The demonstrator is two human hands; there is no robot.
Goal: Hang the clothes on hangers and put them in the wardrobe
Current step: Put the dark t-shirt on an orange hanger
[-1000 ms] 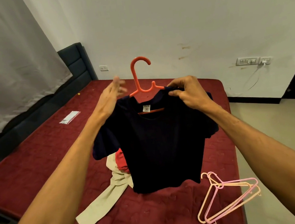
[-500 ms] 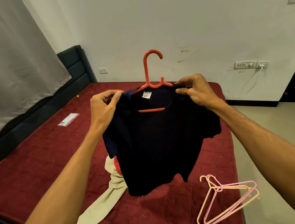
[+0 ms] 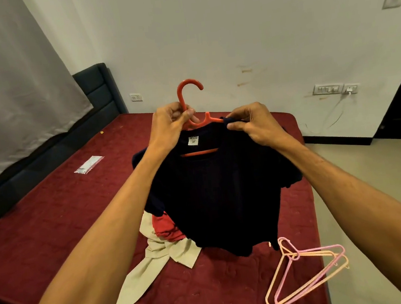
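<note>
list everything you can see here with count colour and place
bed: one, maroon, fills the middle
headboard: one, dark, bed's far left end
t-shirt: one, dark navy, held up over the bed
hanger: one, orange, inside the t-shirt's neck
spare hangers: two, pink and peach, on bed's right edge
clothes pile: two pieces, beige and red, on bed behind t-shirt
packet: one, clear, on bed's left
curtain: one, pale grey, left
left hand: grip round hanger's stem
right hand: grip pinches t-shirt's shoulder

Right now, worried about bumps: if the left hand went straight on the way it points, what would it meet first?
Probably nothing nearby: the left hand, gripping the orange hanger, points over the bed toward the white wall; depth unclear.
</note>
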